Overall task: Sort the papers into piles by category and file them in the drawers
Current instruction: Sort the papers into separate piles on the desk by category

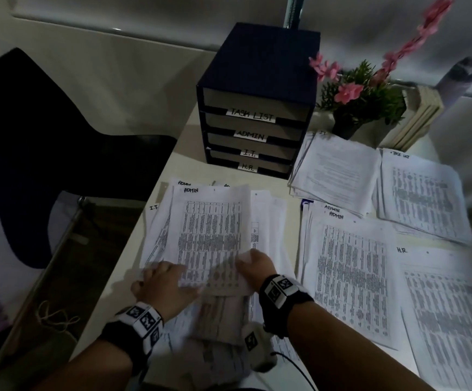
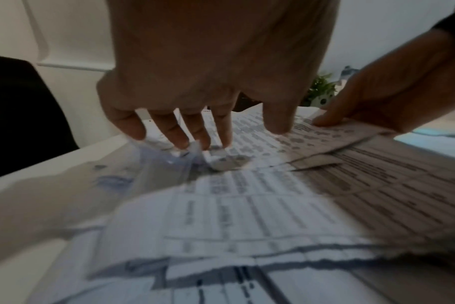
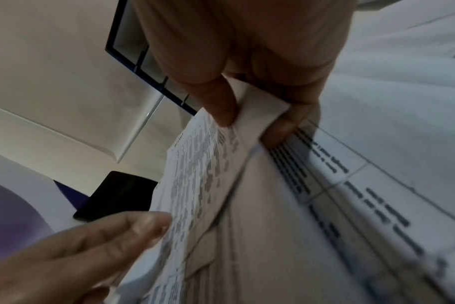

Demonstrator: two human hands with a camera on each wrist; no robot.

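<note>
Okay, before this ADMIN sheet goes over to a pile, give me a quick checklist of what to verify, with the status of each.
1. Right hand pinches the ADMIN sheet: ok.
2. Only one sheet pinched: cannot tell.
3. Left hand rests on the unsorted stack, steadying it: ok.
4. Sheet's heading legible, reads ADMIN: ok.
5. ADMIN pile lies to the right, top unobstructed: ok.
6. Drawers labelled but all shut; filing not ready: not ok.

Bare table (image 1: pixel 189 167) before drawer unit (image 1: pixel 254 131); plant (image 1: pixel 361 97) crowds right.
</note>
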